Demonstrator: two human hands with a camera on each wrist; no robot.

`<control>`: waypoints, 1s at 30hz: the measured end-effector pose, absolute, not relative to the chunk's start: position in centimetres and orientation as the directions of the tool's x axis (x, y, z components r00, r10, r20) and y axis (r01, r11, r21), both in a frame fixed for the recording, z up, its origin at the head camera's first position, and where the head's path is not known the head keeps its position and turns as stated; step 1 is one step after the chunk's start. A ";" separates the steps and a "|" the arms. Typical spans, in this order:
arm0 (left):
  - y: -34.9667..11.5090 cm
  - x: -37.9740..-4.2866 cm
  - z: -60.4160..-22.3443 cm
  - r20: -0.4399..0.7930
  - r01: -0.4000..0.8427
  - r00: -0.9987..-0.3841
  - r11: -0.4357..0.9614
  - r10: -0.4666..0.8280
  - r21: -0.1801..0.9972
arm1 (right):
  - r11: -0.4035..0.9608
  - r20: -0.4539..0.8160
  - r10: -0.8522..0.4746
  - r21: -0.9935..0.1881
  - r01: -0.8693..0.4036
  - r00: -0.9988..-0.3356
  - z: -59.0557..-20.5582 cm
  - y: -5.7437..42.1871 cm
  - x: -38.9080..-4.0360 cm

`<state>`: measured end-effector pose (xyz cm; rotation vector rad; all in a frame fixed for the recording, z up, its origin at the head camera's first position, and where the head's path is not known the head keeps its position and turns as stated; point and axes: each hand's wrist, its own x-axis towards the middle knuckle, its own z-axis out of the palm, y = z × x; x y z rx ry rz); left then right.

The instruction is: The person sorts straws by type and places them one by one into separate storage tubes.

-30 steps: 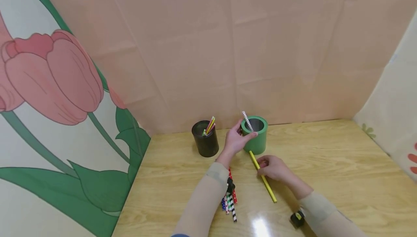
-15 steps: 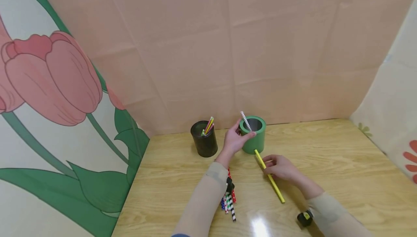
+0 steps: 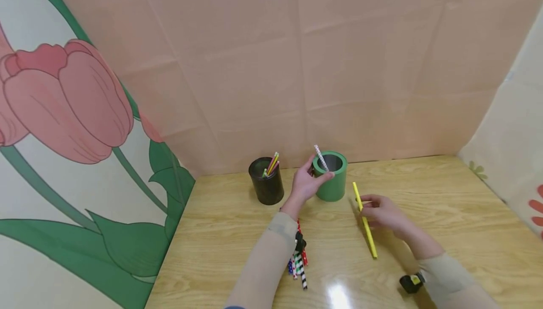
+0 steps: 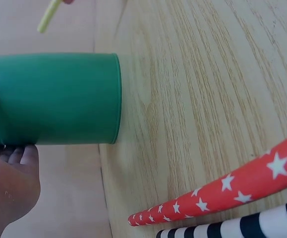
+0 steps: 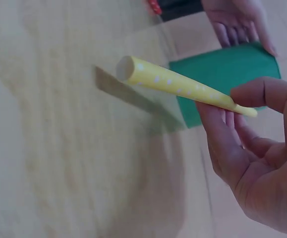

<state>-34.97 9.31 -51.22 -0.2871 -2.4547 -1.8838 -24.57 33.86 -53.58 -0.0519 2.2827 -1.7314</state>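
Note:
My left hand holds the green cup by its left side, thumb at the front near the rim. The cup stands upright at the back of the table, and one white spotted paper straw leans inside it. Just right of the cup, my right hand pinches a yellow paper straw between thumb and fingers. White dots show on this yellow straw in the right wrist view. It is raised off the wood, its shadow lying apart from it, with its upper end level with the cup's lower part.
A black cup with several coloured straws stands left of the green one. Several patterned paper straws lie on the wooden table, partly under my left forearm. Behind the table rises a pinkish-brown sheet.
My right hand has moved right and slightly away from me with the yellow straw, turning it more upright and lifting it clear of the cup's base. The left hand stays on the green cup.

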 end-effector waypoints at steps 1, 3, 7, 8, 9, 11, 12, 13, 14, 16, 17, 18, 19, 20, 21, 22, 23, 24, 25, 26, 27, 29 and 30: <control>9.3 -35.0 -51.2 0.139 0.166 -0.983 0.247 0.124 0.955 | 0.260 -0.189 -0.195 -0.956 0.135 -0.962 -53.4 34.1 -24.7; 9.3 -35.0 -51.2 0.140 0.167 -0.983 0.249 0.123 0.954 | 0.221 -0.177 -0.183 -0.966 0.135 -0.967 -52.9 34.6 -24.9; 9.3 -35.1 -51.3 0.143 0.170 -0.982 0.247 0.122 0.954 | 0.186 -0.150 -0.139 -0.975 0.123 -0.979 -51.7 35.3 -25.2; 9.4 -35.1 -51.3 0.142 0.169 -0.982 0.248 0.123 0.954 | 0.176 -0.141 -0.128 -0.977 0.118 -0.982 -51.4 35.4 -25.3; 9.4 -35.2 -51.3 0.141 0.168 -0.982 0.249 0.124 0.954 | 0.167 -0.133 -0.117 -0.979 0.112 -0.984 -51.0 35.5 -25.4; 9.4 -35.2 -51.3 0.138 0.165 -0.983 0.246 0.123 0.955 | 0.150 -0.111 -0.089 -0.984 0.097 -0.990 -50.3 35.5 -25.5; 9.4 -35.3 -51.3 0.137 0.163 -0.983 0.246 0.122 0.955 | 0.137 -0.098 -0.069 -0.987 0.088 -0.993 -50.0 35.5 -25.6; 9.5 -35.3 -51.4 0.136 0.162 -0.983 0.246 0.122 0.956 | 0.117 -0.084 -0.052 -0.990 0.077 -0.995 -49.7 35.5 -25.7; 9.5 -35.3 -51.3 0.134 0.161 -0.983 0.244 0.122 0.956 | 0.097 -0.066 -0.033 -0.993 0.063 -0.997 -49.4 35.5 -25.7; 9.5 -35.2 -51.3 0.135 0.161 -0.983 0.244 0.121 0.956 | 0.043 -0.026 0.013 -0.999 0.026 -1.000 -48.9 35.3 -25.8; 9.4 -35.2 -51.3 0.135 0.161 -0.983 0.246 0.122 0.956 | 0.000 -0.005 0.038 -1.000 0.005 -0.999 -48.7 35.1 -25.8; 9.4 -35.2 -51.3 0.133 0.160 -0.984 0.248 0.122 0.955 | -0.054 0.017 0.061 -0.998 -0.020 -0.998 -48.4 35.0 -25.8; 9.4 -35.2 -51.3 0.132 0.159 -0.984 0.248 0.123 0.956 | -0.103 0.040 0.083 -0.994 -0.048 -0.996 -48.2 34.8 -25.8; 9.4 -35.2 -51.3 0.132 0.159 -0.983 0.248 0.125 0.956 | -0.152 0.062 0.106 -0.985 -0.078 -0.992 -47.9 34.7 -25.9; 9.4 -35.2 -51.3 0.131 0.160 -0.983 0.248 0.128 0.955 | -0.198 0.082 0.131 -0.974 -0.107 -0.988 -47.7 34.5 -26.0; 9.4 -35.2 -51.3 0.131 0.160 -0.983 0.247 0.130 0.956 | -0.240 0.100 0.154 -0.961 -0.135 -0.983 -47.4 34.3 -26.0; 9.3 -35.2 -51.3 0.131 0.161 -0.983 0.246 0.132 0.956 | -0.286 0.113 0.179 -0.945 -0.162 -0.977 -47.2 34.1 -26.2; 9.3 -35.2 -51.4 0.130 0.159 -0.983 0.242 0.132 0.957 | -0.314 0.125 0.203 -0.931 -0.186 -0.971 -46.9 33.9 -26.3; 9.3 -35.2 -51.4 0.131 0.160 -0.982 0.240 0.134 0.958 | -0.334 0.134 0.229 -0.920 -0.207 -0.964 -46.7 33.8 -26.4; 9.3 -35.2 -51.4 0.132 0.161 -0.982 0.239 0.134 0.958 | -0.357 0.138 0.256 -0.906 -0.226 -0.957 -46.4 33.6 -26.6; 9.3 -35.2 -51.4 0.132 0.161 -0.982 0.238 0.134 0.958 | -0.378 0.138 0.284 -0.894 -0.243 -0.949 -46.2 33.4 -26.7; 9.3 -35.3 -51.4 0.133 0.162 -0.982 0.238 0.133 0.958 | -0.411 0.129 0.343 -0.870 -0.272 -0.930 -45.7 33.2 -26.9; 9.3 -35.3 -51.4 0.133 0.162 -0.982 0.240 0.132 0.957 | -0.419 0.123 0.371 -0.862 -0.284 -0.920 -45.5 33.1 -27.1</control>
